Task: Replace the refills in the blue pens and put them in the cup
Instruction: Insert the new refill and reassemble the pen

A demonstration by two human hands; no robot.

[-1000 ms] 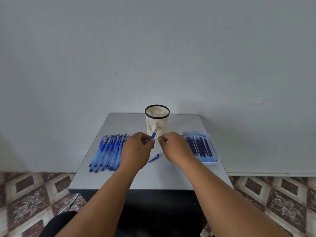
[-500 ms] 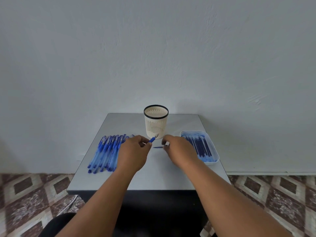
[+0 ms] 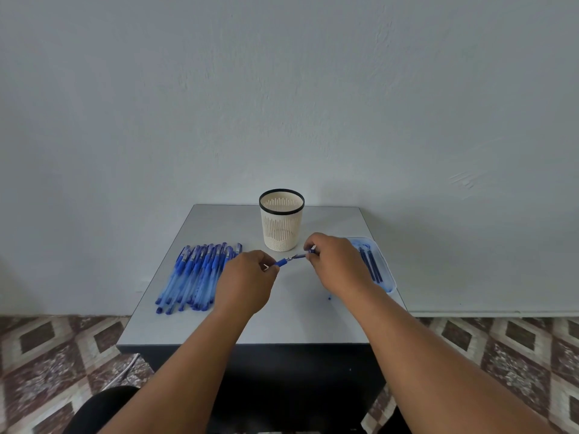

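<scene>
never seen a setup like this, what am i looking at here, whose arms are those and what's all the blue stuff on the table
There is no machine here. The picture comes from a wide-angle camera worn on a person's head, looking forward and down, so the two bare arms reaching in from the bottom are that person's own.

They work over a small grey table set against a pale wall. On its left side lies a row of blue translucent pens. At the back stands a cream slotted plastic cup with a black rim. On the right sits a shallow light-blue tray holding thin dark blue refills.

The left hand grips a blue pen part, and the right hand pinches a thin blue piece in line with it. Whether they are joined is too small to tell.
</scene>
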